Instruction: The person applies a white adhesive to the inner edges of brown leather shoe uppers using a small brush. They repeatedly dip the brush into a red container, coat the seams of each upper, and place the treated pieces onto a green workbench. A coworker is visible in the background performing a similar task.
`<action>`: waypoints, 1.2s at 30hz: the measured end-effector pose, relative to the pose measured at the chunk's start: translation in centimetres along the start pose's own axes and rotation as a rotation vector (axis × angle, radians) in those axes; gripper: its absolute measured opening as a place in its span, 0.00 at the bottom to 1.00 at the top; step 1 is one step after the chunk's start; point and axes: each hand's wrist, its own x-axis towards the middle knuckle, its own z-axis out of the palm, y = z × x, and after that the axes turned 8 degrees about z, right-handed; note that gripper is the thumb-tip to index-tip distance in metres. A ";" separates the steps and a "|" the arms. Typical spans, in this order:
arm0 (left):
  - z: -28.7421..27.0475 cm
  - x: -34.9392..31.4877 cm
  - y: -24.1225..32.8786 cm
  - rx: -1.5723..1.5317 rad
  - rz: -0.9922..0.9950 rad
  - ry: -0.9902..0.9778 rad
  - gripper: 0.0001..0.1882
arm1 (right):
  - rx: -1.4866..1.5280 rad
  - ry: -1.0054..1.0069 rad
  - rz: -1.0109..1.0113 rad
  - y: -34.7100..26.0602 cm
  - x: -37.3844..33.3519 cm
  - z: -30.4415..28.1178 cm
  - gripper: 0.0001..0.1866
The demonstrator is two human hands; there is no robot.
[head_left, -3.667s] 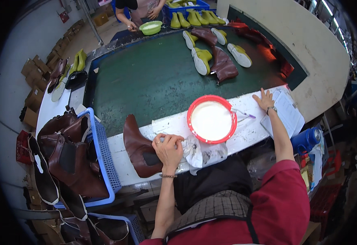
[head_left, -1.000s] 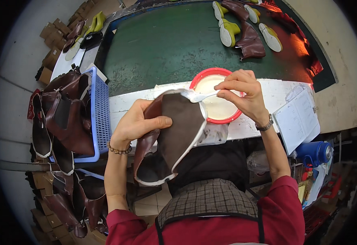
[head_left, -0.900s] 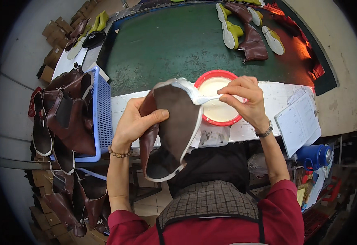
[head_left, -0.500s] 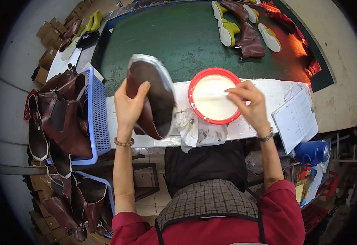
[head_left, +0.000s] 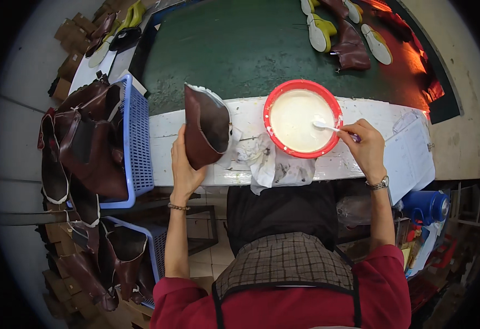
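Note:
My left hand (head_left: 186, 170) is closed round the side of a brown leather boot upper (head_left: 199, 131), raised over the white work surface with its dark lining showing. A toothbrush (head_left: 329, 126) with a white head and a purple-tinted handle is pinched in my right hand (head_left: 367, 147). Its head is over the white liquid inside a red-rimmed bowl (head_left: 337, 104); whether it touches the liquid I cannot tell. Between the boot upper and the bowl lies a crumpled, stained white cloth (head_left: 259, 159).
A blue basket (head_left: 139, 140) heaped with brown boot uppers stands at the left, with a second basket (head_left: 157, 249) below. Beyond the white surface runs a green belt (head_left: 223, 52) carrying yellow-and-white shoe forms (head_left: 377, 44). An open notebook (head_left: 410, 159) and a blue flask (head_left: 423, 206) are at the right.
My right hand has moved right, and the brush now points left over the bowl. My left hand has turned the boot upper more upright. The whole view has shifted slightly.

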 end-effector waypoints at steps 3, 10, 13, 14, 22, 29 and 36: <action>0.0 0.0 0.3 -0.045 0.019 0.184 0.48 | 0.080 -0.011 0.042 1.1 0.0 -0.1 0.09; 0.2 1.6 6.6 0.045 0.238 0.284 0.40 | 0.510 0.111 -0.099 -3.9 0.2 0.8 0.06; 0.9 2.0 8.1 -0.007 0.290 0.293 0.39 | 0.574 0.006 -0.108 -6.9 0.3 0.8 0.06; 1.0 1.8 8.4 -0.058 0.298 0.285 0.38 | 0.547 0.032 -0.095 -6.7 0.6 0.8 0.06; 1.7 2.2 9.8 -0.201 0.335 0.349 0.37 | 0.543 0.186 -0.255 -6.3 3.6 -0.2 0.09; 2.4 5.9 10.6 0.019 0.416 0.467 0.37 | 0.588 -0.024 -0.277 -7.0 0.1 -0.1 0.10; 2.4 5.2 9.9 -0.162 0.456 0.378 0.35 | 0.533 0.042 -0.231 -5.1 2.1 -0.3 0.07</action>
